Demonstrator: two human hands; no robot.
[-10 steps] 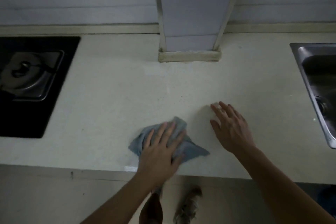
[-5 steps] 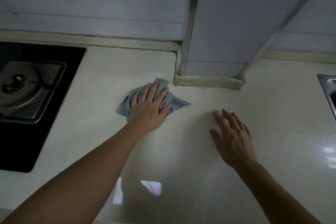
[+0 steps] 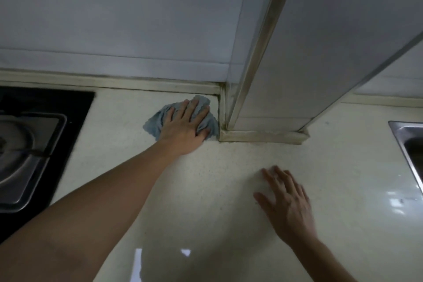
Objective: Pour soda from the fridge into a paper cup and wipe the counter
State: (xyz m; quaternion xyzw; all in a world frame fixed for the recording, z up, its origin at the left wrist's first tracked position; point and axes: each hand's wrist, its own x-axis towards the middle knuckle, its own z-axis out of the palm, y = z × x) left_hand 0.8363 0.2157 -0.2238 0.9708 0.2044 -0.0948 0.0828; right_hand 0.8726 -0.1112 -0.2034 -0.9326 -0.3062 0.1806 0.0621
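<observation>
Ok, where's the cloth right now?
The blue cloth lies under the left hand at the back of the counter, in the corner beside the pillar.

Crumpled blue cloth (image 3: 206, 111) under left hand (image 3: 183, 130) in counter (image 3: 206, 190) corner beside pillar (image 3: 263, 107), black stove (image 3: 34, 144) left, steel sink (image 3: 409, 144) right, right hand (image 3: 288, 204) flat nearer.

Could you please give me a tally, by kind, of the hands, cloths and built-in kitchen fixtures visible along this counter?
Hands: 2, the left hand pressing the blue cloth, the right hand flat on the counter.
Cloths: 1, the blue cloth.
Fixtures: 2, the gas stove and the sink.
Total: 5.
</observation>
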